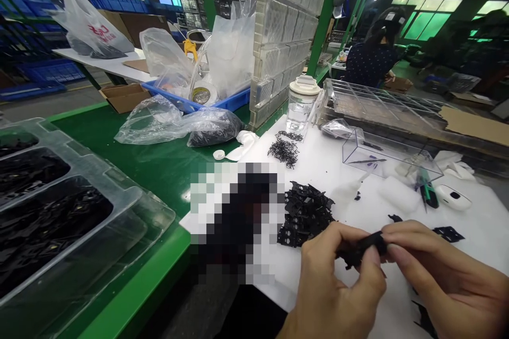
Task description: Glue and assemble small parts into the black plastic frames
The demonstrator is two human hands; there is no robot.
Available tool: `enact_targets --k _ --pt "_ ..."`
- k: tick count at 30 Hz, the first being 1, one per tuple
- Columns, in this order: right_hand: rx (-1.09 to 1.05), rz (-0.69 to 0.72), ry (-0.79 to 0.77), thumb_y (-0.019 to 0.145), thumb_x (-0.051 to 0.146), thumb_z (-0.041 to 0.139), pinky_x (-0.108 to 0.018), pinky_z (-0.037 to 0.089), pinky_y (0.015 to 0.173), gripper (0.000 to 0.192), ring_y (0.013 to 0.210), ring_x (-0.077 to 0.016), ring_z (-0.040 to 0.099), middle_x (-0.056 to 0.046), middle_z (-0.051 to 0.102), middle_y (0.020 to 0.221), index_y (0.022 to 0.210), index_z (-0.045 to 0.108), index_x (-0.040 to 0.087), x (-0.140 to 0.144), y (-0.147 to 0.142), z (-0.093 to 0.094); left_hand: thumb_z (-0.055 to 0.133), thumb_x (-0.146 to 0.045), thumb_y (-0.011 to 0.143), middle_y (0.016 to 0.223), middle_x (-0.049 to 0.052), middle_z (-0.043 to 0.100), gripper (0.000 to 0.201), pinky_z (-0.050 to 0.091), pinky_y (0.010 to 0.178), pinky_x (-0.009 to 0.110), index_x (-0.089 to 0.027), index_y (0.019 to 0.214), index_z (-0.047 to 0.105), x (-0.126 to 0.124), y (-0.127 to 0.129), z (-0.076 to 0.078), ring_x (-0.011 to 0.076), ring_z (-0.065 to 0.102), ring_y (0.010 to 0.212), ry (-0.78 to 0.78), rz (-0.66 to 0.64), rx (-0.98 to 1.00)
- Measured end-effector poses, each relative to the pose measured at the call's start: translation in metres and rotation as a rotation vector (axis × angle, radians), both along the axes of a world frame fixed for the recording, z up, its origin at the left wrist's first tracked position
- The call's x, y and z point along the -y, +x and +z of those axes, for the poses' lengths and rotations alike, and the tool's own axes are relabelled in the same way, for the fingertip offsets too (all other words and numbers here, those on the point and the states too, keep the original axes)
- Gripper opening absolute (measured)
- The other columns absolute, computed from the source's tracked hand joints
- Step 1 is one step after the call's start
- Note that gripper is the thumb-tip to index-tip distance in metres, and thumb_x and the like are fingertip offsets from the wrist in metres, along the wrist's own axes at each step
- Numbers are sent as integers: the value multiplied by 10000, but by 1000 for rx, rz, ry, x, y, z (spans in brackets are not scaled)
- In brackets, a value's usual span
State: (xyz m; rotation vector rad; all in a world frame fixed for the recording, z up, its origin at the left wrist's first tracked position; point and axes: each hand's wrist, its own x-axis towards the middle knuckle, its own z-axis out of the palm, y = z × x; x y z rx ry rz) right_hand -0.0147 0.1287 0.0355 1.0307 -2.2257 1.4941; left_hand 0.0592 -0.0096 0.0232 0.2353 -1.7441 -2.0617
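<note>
Between my two hands, at the lower right, is a small black plastic part [368, 246]. My left hand [338, 286] pinches it between thumb and fingers. From the other side, the thumb and fingertips of my right hand [441, 270] grip its right end. The fingers cover much of it, so its full shape is hidden. Just beyond my left hand lies a pile of flat black plastic parts [306, 212] with holes. Farther back on the white work surface [258, 153] is a heap of tiny black pieces [284, 151].
A clear compartment tray [147, 212] of black parts stands at left. Behind are a blue bin [238, 100], a bag of black pieces [214, 130] and a lidded jar [300, 103]. At right are a clear box [389, 156], a green-handled tool [429, 193] and a white case [453, 197].
</note>
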Motion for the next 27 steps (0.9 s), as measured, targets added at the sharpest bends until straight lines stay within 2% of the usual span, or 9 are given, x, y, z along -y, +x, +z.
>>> enact_targets --k 6,10,15,17,19,21,23,25,27 --pt "-40 -68 19 932 154 704 -181 599 701 122 849 -150 692 -7 712 961 979 735 263 4 3 10 635 -239 951 773 50 710 97 511 680 284 -163 892 652 6 0 7 155 639 675 175 -146 6" --pt "-21 -94 37 976 215 666 -172 565 670 86 740 -118 638 9 689 878 964 731 270 2 -1 29 650 -283 965 662 -17 639 191 407 541 212 -163 838 571 14 -1 11 83 578 525 350 -216 1" --pt "158 -178 417 954 425 675 -263 500 549 260 640 -141 615 -5 702 899 1162 714 275 1 -17 49 652 -317 972 597 -59 603 217 348 452 174 -176 854 538 18 -4 6 46 500 405 499 -294 -39" --pt "196 -214 574 929 479 667 -316 472 565 393 589 -161 573 -4 661 803 1238 684 236 7 -29 48 663 -333 963 589 -54 609 238 342 433 166 -178 838 532 18 -5 4 50 507 397 510 -322 -52" --pt "171 -220 632 905 505 674 -363 476 652 472 672 -198 594 -36 658 875 1264 662 198 17 -44 40 664 -326 962 587 -46 617 246 342 425 156 -178 821 528 18 -5 5 53 526 401 503 -333 -56" --pt "132 -173 612 886 498 693 -386 475 733 418 804 -232 619 -71 648 1002 1168 681 189 30 -58 29 657 -296 966 594 -41 627 229 350 426 149 -176 816 534 20 -6 5 52 539 409 497 -332 -53" --pt "118 -131 577 897 461 681 -373 463 737 266 815 -225 606 -60 621 967 908 669 196 42 -70 19 646 -268 970 598 -42 628 214 352 424 142 -175 810 539 21 -6 6 45 533 405 495 -323 -49" --pt "112 -112 530 920 434 650 -356 447 705 322 754 -200 571 -40 584 881 717 549 206 50 -77 15 633 -251 975 597 -46 622 209 347 422 132 -174 803 544 22 -6 7 36 524 403 494 -314 -45" --pt "108 -114 462 953 435 612 -348 438 683 369 720 -188 543 -29 560 825 690 473 218 52 -79 17 627 -247 978 596 -46 619 211 344 420 124 -174 798 547 22 -6 7 33 525 407 492 -310 -41"
